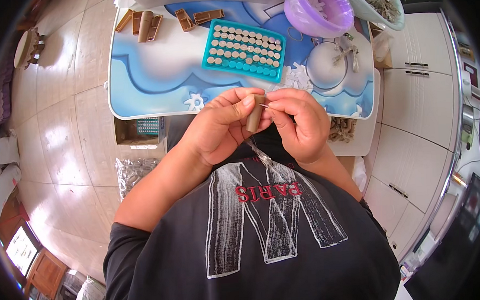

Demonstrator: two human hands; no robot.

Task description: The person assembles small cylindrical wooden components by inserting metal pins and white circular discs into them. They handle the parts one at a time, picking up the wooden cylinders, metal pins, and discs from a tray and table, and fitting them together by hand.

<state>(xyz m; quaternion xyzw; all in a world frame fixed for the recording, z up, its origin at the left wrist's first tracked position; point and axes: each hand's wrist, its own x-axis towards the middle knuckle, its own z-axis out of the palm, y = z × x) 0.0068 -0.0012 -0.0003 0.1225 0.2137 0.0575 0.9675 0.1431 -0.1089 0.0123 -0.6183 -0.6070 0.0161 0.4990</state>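
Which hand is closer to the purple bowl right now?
Right. In the picture, the right hand is below the purple bowl and slightly left; the left hand, holding the brown tube, is farther off to the lower left.

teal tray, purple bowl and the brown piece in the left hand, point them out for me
Teal tray [239, 74]: head view, near wall.
Purple bowl [312, 28]: head view, near side wall.
Held brown piece [254, 116]: head view, middle of its body.

Black short-sleeved T-shirt [165, 284], large white brush-streaked, thin-outlined zigzag letter-shaped print [222, 232] on front, red block lettering [269, 192] across that print, plain black sleeves [126, 240] either side of it.
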